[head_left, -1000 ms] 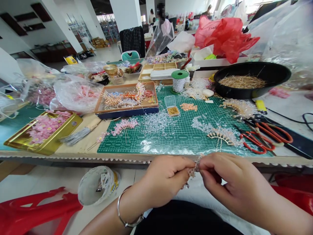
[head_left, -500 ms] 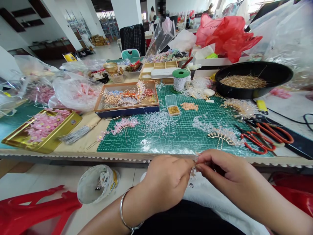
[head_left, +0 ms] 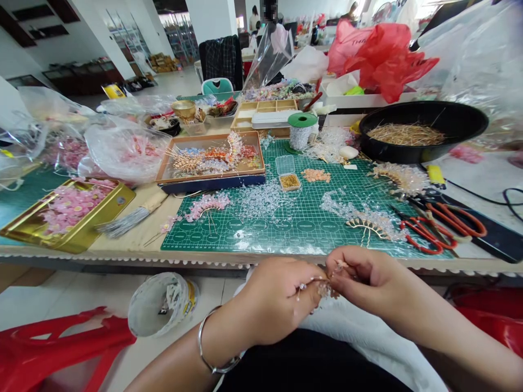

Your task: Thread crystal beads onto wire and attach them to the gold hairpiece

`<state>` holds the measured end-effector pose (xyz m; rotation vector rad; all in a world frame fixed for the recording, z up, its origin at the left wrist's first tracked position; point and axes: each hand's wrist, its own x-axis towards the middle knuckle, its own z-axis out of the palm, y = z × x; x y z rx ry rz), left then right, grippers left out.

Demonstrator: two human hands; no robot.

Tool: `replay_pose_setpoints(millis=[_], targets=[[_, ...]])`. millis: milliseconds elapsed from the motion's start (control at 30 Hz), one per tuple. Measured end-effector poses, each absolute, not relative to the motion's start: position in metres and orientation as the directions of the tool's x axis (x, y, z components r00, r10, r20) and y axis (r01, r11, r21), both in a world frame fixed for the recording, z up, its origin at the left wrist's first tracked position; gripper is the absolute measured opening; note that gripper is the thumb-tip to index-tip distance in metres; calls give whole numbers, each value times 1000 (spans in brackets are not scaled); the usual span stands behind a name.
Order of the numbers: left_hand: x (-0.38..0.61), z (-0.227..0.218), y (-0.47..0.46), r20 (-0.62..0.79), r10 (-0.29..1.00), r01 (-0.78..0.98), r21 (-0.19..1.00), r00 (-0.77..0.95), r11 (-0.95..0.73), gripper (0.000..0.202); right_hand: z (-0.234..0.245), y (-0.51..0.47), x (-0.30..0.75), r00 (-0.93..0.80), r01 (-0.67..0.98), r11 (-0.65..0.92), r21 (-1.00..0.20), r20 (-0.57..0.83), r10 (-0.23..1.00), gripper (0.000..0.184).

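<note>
My left hand (head_left: 278, 296) and my right hand (head_left: 363, 275) meet over my lap, just below the table's front edge. Both pinch a small clear beaded wire piece (head_left: 324, 288) between their fingertips; most of it is hidden by the fingers. A silver bangle sits on my left wrist. Right above the hands lies a green cutting mat (head_left: 294, 218) strewn with clear beaded sprigs and a gold comb piece (head_left: 368, 228).
Red-handled scissors (head_left: 433, 228) lie at the mat's right. A black bowl of gold pins (head_left: 420, 133), a wire spool (head_left: 301, 130), a box of finished ornaments (head_left: 210, 160) and a gold tin of pink flowers (head_left: 69, 209) stand around. A plastic tub (head_left: 161, 305) sits on the floor.
Both hands stayed together over the lap and turned the beaded piece; the right hand's fingers curled tighter over it and shifted slightly left.
</note>
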<state>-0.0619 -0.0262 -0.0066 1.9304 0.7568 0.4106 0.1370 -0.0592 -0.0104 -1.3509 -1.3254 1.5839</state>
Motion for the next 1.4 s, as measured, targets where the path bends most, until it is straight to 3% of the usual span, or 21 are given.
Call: replay_pose_setpoints(millis=[100, 200, 300, 367, 467, 567, 667, 767, 1100, 1267, 1400], targets=[[-62, -15, -21, -44, 671, 159, 981, 740, -110, 31, -16, -58, 135, -291, -56, -349, -935, -319, 902, 33], [-61, -31, -17, -73, 668, -1, 994, 740, 109, 35, -21, -58, 131, -303, -220, -420, -880, -347, 887, 43], [-57, -46, -14, -169, 657, -51, 952, 734, 302, 44, -20, -60, 129, -301, -328, -439, -836, -348, 888, 42], [-53, -53, -13, -202, 665, -35, 945, 719, 325, 49, -19, -62, 128, -292, -376, -437, -817, -343, 893, 39], [-47, -58, -16, -181, 696, -8, 966, 695, 258, 43, -18, -62, 128, -256, -417, -413, -809, -331, 908, 37], [-43, -58, -25, -52, 726, 165, 983, 686, -85, 31, -19, -60, 126, -194, -415, -364, -833, -310, 931, 37], [-45, -56, -38, 96, 657, 372, 760, 748, -533, 30, -23, -58, 125, -117, -364, -296, -883, -272, 955, 36], [-52, -49, -48, 188, 602, 419, 560, 776, -715, 30, -29, -56, 128, -53, -256, -229, -939, -223, 973, 33], [-77, -12, -59, 408, 579, 449, 375, 706, -811, 20, -26, -53, 132, 83, 220, -136, -966, -121, 989, 13], [-84, -2, -55, 413, 565, 448, 351, 714, -822, 19, -32, -52, 135, -14, 190, -145, -971, -151, 988, 20], [-84, -4, -55, 327, 507, 424, 293, 798, -857, 15, -37, -52, 136, -72, 131, -172, -976, -183, 981, 27]])
